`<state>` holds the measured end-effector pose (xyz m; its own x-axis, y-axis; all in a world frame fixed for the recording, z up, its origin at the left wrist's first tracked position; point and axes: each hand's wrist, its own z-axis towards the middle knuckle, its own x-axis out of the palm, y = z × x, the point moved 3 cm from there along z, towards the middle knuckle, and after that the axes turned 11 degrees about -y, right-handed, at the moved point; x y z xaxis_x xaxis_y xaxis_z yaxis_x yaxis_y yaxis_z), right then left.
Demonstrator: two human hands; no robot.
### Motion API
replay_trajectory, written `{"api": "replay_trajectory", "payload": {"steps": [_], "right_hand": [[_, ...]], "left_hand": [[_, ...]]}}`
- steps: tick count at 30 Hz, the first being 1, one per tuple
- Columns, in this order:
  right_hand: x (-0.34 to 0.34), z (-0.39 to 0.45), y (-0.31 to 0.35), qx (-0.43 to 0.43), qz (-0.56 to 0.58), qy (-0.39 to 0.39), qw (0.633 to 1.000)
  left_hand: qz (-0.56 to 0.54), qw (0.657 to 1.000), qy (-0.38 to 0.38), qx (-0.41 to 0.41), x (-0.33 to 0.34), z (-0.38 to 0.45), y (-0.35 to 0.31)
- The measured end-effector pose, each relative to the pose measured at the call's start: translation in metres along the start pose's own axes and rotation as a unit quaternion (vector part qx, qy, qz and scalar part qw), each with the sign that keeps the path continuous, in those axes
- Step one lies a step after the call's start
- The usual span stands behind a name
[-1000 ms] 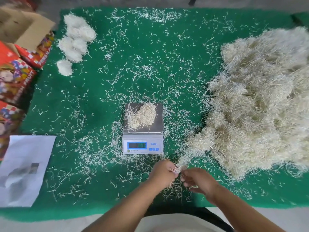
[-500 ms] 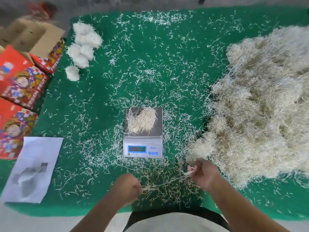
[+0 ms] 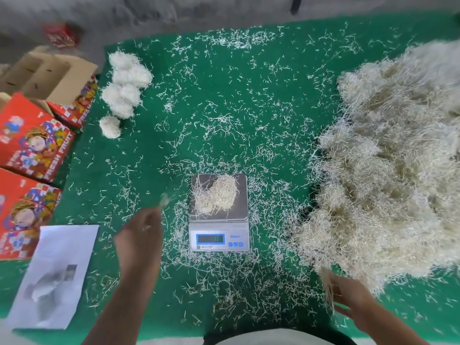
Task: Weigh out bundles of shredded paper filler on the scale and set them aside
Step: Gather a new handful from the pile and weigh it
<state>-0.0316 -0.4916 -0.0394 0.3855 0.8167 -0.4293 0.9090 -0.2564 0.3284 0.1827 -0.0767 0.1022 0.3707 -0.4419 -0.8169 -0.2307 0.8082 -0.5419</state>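
Note:
A silver digital scale (image 3: 219, 241) stands at the middle of the green mat, with a loose bundle of pale shredded paper (image 3: 216, 195) lying on its plate. My left hand (image 3: 140, 235) hovers left of the scale, blurred, and pinches a small wisp of shreds (image 3: 165, 199) at its fingertips. My right hand (image 3: 349, 296) is at the near edge of the big heap of shredded paper (image 3: 388, 170) on the right and holds a few long strands (image 3: 329, 291). Several weighed white bundles (image 3: 123, 89) lie together at the far left.
Loose shreds are scattered all over the green mat (image 3: 249, 108). Red printed fruit boxes (image 3: 32, 140) and an open cardboard box (image 3: 47, 73) stand past the left edge. A white printed sheet (image 3: 53, 277) lies at the near left corner.
My hands, close together in front of the scale, pulled a tuft apart. The left hand swung up to the left of the scale; the right moved right to the heap's edge.

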Motion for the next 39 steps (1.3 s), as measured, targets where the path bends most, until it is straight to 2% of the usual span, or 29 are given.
{"api": "replay_trajectory", "payload": {"steps": [2, 5, 7, 9, 12, 15, 18, 22, 25, 29, 31, 36, 39], "right_hand": [[0.002, -0.003, -0.001, -0.003, -0.004, -0.009, 1.000], [0.004, -0.004, 0.005, -0.019, -0.041, -0.028, 0.999], [0.003, -0.003, 0.010, -0.033, -0.069, -0.040, 0.996], [0.001, -0.001, 0.013, -0.059, -0.072, -0.053, 0.994], [-0.007, -0.003, 0.013, -0.099, -0.061, -0.098, 0.988], [-0.022, -0.007, 0.010, -0.129, -0.028, -0.224, 0.966], [-0.030, -0.016, 0.008, -0.144, -0.008, -0.307, 0.941], [-0.021, -0.028, 0.012, -0.168, -0.024, -0.312, 0.935], [-0.012, -0.036, 0.013, -0.185, -0.024, -0.304, 0.934], [-0.006, -0.044, 0.009, -0.200, -0.030, -0.265, 0.943], [-0.009, -0.047, 0.003, -0.202, -0.031, -0.251, 0.946], [-0.022, -0.059, -0.029, -0.186, -0.052, -0.241, 0.951], [-0.031, -0.062, -0.054, -0.155, -0.026, -0.248, 0.956]], "left_hand": [[-0.009, 0.995, 0.044, 0.085, 0.030, 0.004, -0.032], [0.050, 0.963, 0.120, 0.238, 0.076, 0.004, -0.053], [0.070, 0.945, 0.164, 0.272, 0.095, 0.001, -0.054], [0.078, 0.943, 0.186, 0.264, 0.099, -0.001, -0.048], [0.055, 0.975, 0.116, 0.180, 0.077, 0.001, -0.015], [0.025, 0.996, 0.060, 0.069, 0.044, -0.004, 0.032], [0.038, 0.997, 0.062, 0.021, 0.024, -0.016, 0.073], [0.037, 0.997, 0.060, -0.008, 0.023, -0.019, 0.095], [0.007, 0.996, 0.086, -0.014, 0.037, -0.013, 0.083], [-0.136, 0.979, 0.148, 0.033, 0.073, 0.000, 0.035], [-0.154, 0.966, 0.190, 0.081, 0.099, 0.009, 0.006], [-0.039, 0.941, 0.253, 0.220, 0.169, 0.025, -0.032], [0.031, 0.917, 0.279, 0.282, 0.198, 0.024, -0.036]]}}
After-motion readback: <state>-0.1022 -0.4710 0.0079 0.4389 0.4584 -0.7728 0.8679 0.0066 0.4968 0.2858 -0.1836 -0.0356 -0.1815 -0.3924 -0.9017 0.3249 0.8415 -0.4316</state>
